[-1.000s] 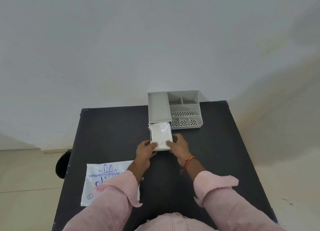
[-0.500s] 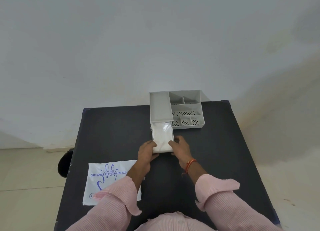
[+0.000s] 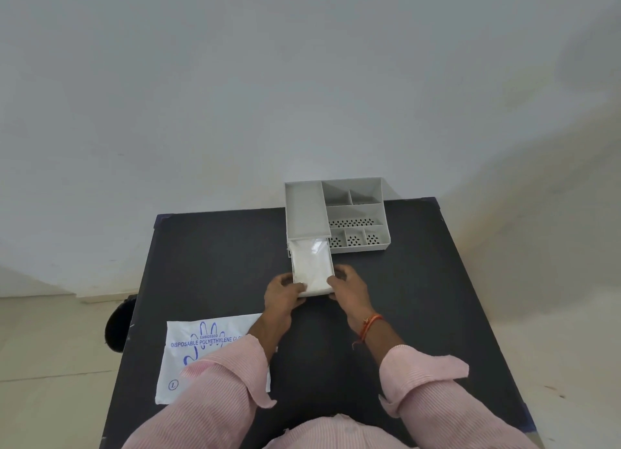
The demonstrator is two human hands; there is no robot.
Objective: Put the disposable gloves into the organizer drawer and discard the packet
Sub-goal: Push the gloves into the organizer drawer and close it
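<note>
A grey organizer (image 3: 356, 210) with several compartments stands at the far edge of the black table (image 3: 208, 253). Its drawer (image 3: 317, 293) sticks out toward me from the left section, partly pulled out. Folded clear disposable gloves (image 3: 311, 263) fill the drawer. My left hand (image 3: 284, 292) holds the drawer's front left corner and my right hand (image 3: 347, 287) holds its front right corner. The white glove packet (image 3: 198, 347) with blue print lies flat at the table's near left, partly under my left sleeve.
A dark round object (image 3: 117, 327) sits on the floor beside the table's left edge. A plain wall rises right behind the organizer. Beige floor tiles show on both sides of the table.
The drawer with the gloves has slid a little further into the organizer, and both hands moved forward with it.
</note>
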